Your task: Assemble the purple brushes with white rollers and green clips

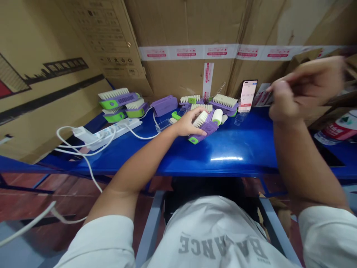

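Note:
My left hand (192, 124) is closed around a purple and green scrub brush (205, 130) with white bristles, tilted just above or on the blue table. A white roller (217, 116) with a green end lies against this brush. Behind it sit more brushes (224, 102), bristles up, and a purple brush body (164, 105) to the left. My right hand (309, 87) is raised at the right, well apart from the brushes and blurred by motion. Its fingers look curled in, thumb against them; whatever they may hold cannot be made out.
Several brushes (119, 104) are stacked at the left beside a white power strip (108, 132) with looping cables. A phone (247, 96) leans on the cardboard (192, 22) at the back. A red-labelled bottle (338, 128) lies at the right. The table's (223, 163) front edge is near my lap.

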`<act>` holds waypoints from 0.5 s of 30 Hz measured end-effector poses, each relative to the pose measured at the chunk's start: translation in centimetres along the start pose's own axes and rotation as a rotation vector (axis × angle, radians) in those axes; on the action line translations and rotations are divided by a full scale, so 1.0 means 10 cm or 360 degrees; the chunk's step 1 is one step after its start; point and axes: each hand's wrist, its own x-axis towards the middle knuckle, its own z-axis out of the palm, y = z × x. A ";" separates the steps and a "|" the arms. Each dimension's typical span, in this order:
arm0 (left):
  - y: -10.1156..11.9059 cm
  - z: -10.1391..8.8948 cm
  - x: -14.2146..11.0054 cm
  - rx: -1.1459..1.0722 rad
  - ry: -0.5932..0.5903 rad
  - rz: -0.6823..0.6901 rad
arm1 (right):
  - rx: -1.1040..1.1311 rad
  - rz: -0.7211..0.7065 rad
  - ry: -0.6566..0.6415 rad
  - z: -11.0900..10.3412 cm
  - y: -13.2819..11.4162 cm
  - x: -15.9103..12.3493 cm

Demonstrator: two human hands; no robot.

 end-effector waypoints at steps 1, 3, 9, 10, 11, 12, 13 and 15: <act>0.02 0.01 0.00 0.0044 0.0009 -0.0013 | -0.0048 0.0018 0.0176 0.14 0.20 0.16; 0.08 0.01 -0.02 0.0199 0.0011 -0.0056 | -0.0234 0.0142 0.0287 0.28 0.58 0.32; 0.45 0.04 -0.06 0.0981 -0.0239 -0.0325 | -0.0824 0.0632 -0.0675 0.16 1.25 0.32; 0.50 0.06 -0.06 0.1077 -0.0305 -0.0374 | -0.0878 0.0645 -0.0781 0.15 1.30 0.32; 0.55 0.07 -0.06 0.1170 -0.0356 -0.0419 | -0.0923 0.0657 -0.0881 0.15 1.33 0.33; 0.59 0.08 -0.06 0.1258 -0.0407 -0.0460 | -0.0953 0.0663 -0.0968 0.17 1.37 0.33; 0.61 0.09 -0.05 0.1339 -0.0459 -0.0495 | -0.0965 0.0659 -0.1035 0.19 1.40 0.34; 0.63 0.10 -0.04 0.1478 -0.0525 -0.0558 | -0.0969 0.0638 -0.1078 0.24 1.46 0.34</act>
